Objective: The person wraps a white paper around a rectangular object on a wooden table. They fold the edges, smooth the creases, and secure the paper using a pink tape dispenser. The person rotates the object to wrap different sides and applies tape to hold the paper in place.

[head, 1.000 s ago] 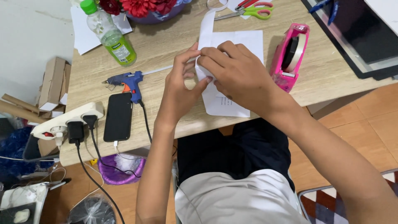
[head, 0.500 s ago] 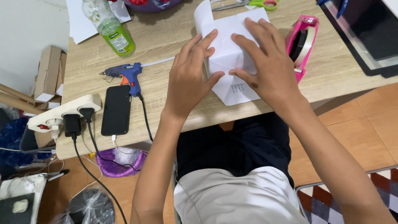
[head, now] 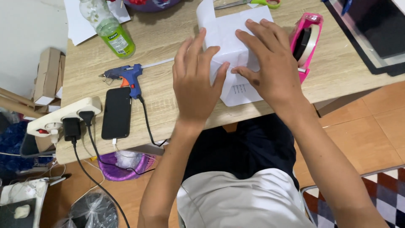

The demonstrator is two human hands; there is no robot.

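Observation:
A white sheet of paper (head: 230, 40) lies folded over a small boxy shape on the wooden table (head: 160, 97). My left hand (head: 196, 82) lies flat with spread fingers on the paper's left side. My right hand (head: 270, 63) presses down on the paper's right side, fingertips meeting the left hand's near the fold. Part of the sheet sticks out below the hands toward the table's front edge. What the paper wraps is hidden.
A pink tape dispenser (head: 306, 40) stands right of my right hand. A blue glue gun (head: 124, 76), black phone (head: 117, 112), power strip (head: 63, 118) and green bottle (head: 112, 31) sit at left. Scissors (head: 249, 3) lie at the back. A purple basket (head: 122, 164) is under the table.
Both hands went from gripping the paper bundle to lying flat and spread on it. The paper has been folded down over the shape. The camera view has shifted slightly.

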